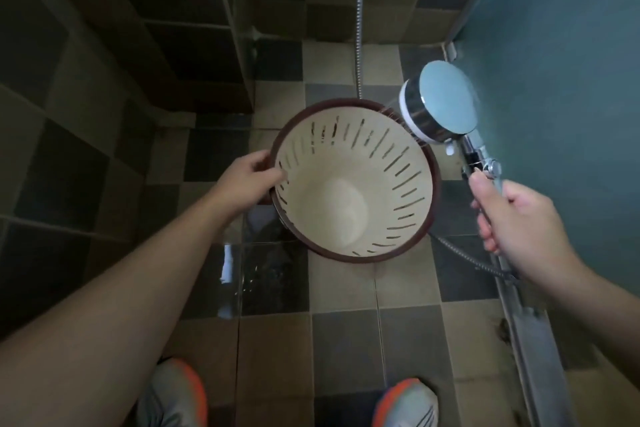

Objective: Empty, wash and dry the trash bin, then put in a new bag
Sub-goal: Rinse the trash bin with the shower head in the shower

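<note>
- I can read no text, label, brand, number or sign anywhere here.
- The trash bin point(353, 180) I hold shows only plain cream walls with slots, no lettering.
- The shower head point(440, 104) bears no mark that I can make out.
- My shoes point(405, 402) show stripes, but no readable logo.
</note>
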